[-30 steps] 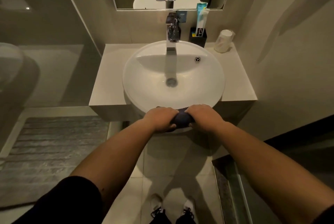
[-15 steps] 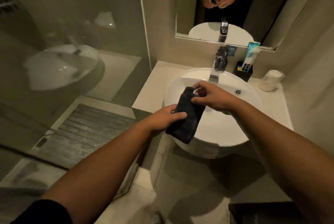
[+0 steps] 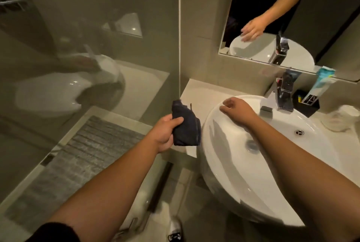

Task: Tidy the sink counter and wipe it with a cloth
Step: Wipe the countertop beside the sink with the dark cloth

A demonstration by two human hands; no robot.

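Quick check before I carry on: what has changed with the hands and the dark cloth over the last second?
The right hand has let go of the folded dark blue cloth and now hovers open over the far-left rim of the round white basin. The left hand alone grips the cloth and has carried it left, over the beige counter. The chrome tap, black holder and upturned white cup stayed put.

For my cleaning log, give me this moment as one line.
left hand: gripping folded dark cloth | right hand: empty, over basin rim | counter: unwiped
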